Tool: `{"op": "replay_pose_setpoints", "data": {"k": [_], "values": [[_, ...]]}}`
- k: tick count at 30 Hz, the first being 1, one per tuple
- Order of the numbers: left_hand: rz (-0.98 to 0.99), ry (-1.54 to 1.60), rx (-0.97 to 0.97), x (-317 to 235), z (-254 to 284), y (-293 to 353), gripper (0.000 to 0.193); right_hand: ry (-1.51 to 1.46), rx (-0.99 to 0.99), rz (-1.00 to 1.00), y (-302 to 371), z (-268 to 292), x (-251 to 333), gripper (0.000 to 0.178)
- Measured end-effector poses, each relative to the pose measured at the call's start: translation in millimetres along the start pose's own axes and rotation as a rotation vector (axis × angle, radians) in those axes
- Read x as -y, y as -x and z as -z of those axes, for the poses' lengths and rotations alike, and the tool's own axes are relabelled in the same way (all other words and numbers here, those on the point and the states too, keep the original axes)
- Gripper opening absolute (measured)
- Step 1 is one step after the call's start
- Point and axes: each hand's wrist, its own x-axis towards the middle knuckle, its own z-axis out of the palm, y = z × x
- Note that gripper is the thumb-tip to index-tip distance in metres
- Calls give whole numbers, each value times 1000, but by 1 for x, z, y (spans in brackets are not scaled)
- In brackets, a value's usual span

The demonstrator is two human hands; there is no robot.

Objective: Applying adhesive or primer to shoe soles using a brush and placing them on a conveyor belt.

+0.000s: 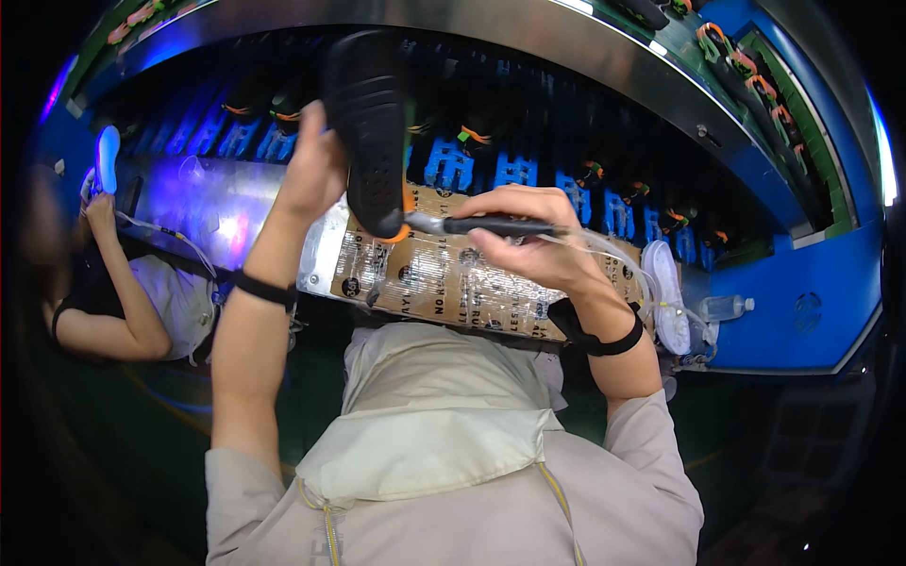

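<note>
My left hand [315, 170] grips a black shoe sole [375, 141] by its left side, holding it upright over the cardboard-covered ledge. Orange shows along the sole's lower right edge. My right hand [538, 231] is closed around the black handle of a glue brush [491, 225], which has a metal neck and a clear hose running back from its end. The brush's tip points left and meets the sole's lower end; whether it touches cannot be made out. My left fingertips are hidden behind the sole.
Printed cardboard [444, 278] under clear wrap covers the ledge before me. Beyond it, blue racks [448, 166] carry dark shoe parts. A white sole [666, 297] and a clear bottle [727, 307] lie at right. At left, a co-worker's hand [99, 205] holds a bluish sole [107, 156].
</note>
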Motion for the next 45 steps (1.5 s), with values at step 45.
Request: {"op": "replay_pose_setpoints", "data": {"k": [45], "values": [[37, 641, -268, 134, -45, 91, 64, 236, -426, 277, -27, -80, -49, 21]]}}
